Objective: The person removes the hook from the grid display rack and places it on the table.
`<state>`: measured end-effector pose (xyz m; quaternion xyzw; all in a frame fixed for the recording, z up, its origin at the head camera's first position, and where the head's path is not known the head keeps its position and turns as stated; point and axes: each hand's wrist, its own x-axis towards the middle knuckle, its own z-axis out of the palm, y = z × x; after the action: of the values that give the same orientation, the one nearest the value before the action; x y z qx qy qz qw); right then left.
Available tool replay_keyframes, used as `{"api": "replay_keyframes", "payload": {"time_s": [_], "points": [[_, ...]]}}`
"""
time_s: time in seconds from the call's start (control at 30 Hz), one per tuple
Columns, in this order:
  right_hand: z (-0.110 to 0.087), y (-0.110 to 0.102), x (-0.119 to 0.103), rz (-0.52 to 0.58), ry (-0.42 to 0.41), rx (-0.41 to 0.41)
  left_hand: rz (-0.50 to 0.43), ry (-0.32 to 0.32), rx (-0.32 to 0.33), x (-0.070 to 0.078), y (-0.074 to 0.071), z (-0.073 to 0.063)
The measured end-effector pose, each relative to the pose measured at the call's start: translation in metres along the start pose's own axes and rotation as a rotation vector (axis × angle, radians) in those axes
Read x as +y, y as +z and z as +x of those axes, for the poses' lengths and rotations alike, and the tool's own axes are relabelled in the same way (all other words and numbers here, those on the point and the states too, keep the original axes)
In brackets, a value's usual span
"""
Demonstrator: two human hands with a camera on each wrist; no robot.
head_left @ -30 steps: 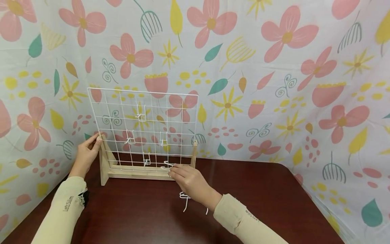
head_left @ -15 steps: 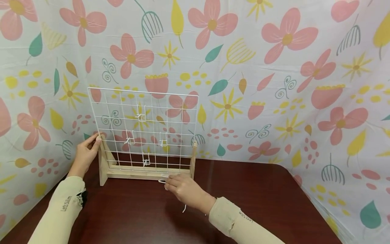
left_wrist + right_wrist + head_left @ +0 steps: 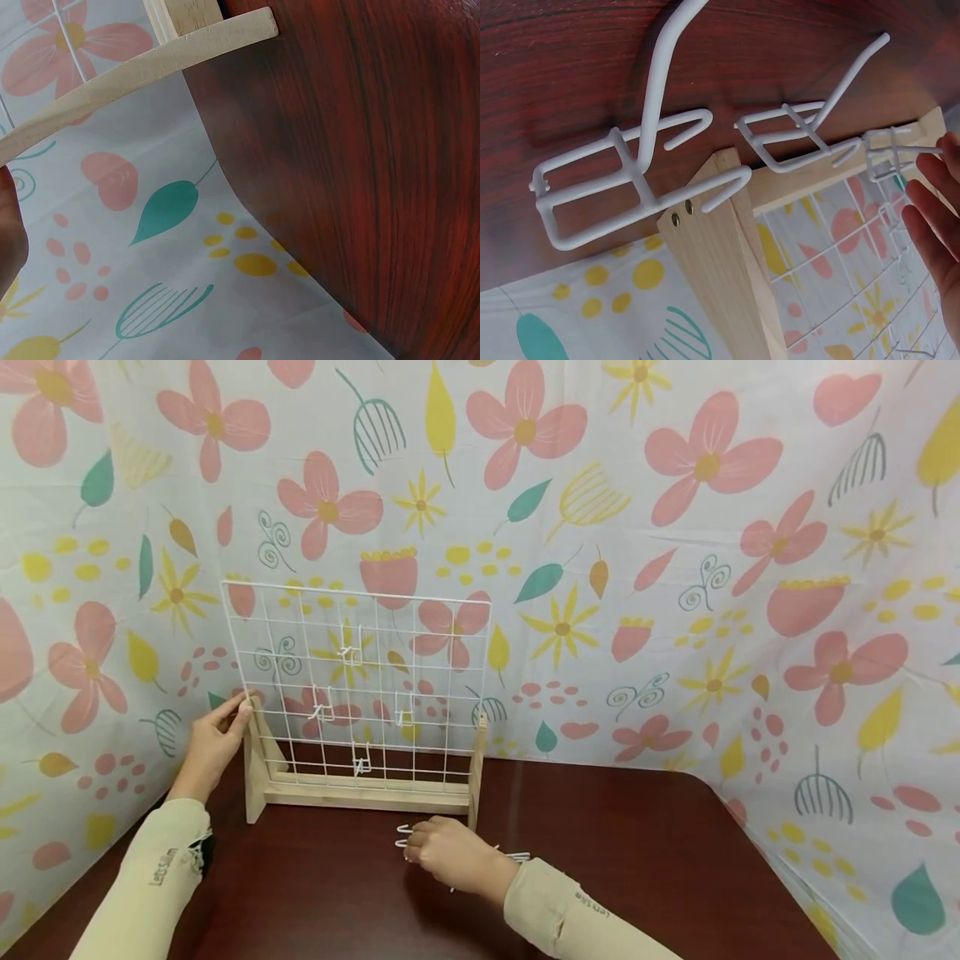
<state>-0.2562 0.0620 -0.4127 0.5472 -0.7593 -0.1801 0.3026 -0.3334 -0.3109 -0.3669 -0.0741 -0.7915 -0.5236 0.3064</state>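
Note:
A white wire grid [image 3: 431, 672] stands in a light wooden stand [image 3: 337, 797]. My left hand [image 3: 210, 747] pinches the top of the stand's left upright [image 3: 142, 71] beside the grid's edge; only part of that hand shows in the left wrist view. In front of the stand, my right hand [image 3: 453, 856] holds a white wire hook [image 3: 403, 836] just over the table. Its two bent ends poke out past the fingers [image 3: 930, 240], and the rest is partly hidden. Several similar hooks [image 3: 347, 653] hang on the grid.
Two more white hooks lie on the dark red-brown table [image 3: 600, 860]: a nearer one [image 3: 600, 184] and a farther one [image 3: 799, 135] in the right wrist view. My right forearm mostly covers them in the head view. Flower-patterned cloth [image 3: 675, 568] hangs behind and on both sides.
My right hand has drawn back from the grid's lower right, down toward the table's front, with the hook still in its fingers. The left hand stays on the upright.

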Motion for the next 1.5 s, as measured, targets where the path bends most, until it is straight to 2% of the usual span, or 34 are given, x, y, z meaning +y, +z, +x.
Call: {"api": "replay_keyframes", "payload": {"time_s": [0.17, 0.3, 0.67, 0.87, 1.5], "points": [[0.000, 0.004, -0.003, -0.014, -0.004, -0.078, -0.002, 0.019, 0.002, -0.002, 0.002, -0.002], [0.001, 0.005, -0.006, -0.012, -0.012, -0.102, -0.012, 0.028, -0.005, -0.002, 0.002, -0.002], [0.000, 0.009, -0.018, 0.009, -0.040, -0.066, 0.019, 0.012, 0.003, -0.003, 0.003, -0.002], [0.000, 0.011, -0.021, -0.002, -0.051, -0.007, 0.039, 0.002, -0.006, -0.003, 0.002, -0.001], [-0.001, 0.017, -0.020, 0.003, -0.103, 0.002, 0.035, -0.005, -0.022, -0.003, 0.000, -0.001]]}}
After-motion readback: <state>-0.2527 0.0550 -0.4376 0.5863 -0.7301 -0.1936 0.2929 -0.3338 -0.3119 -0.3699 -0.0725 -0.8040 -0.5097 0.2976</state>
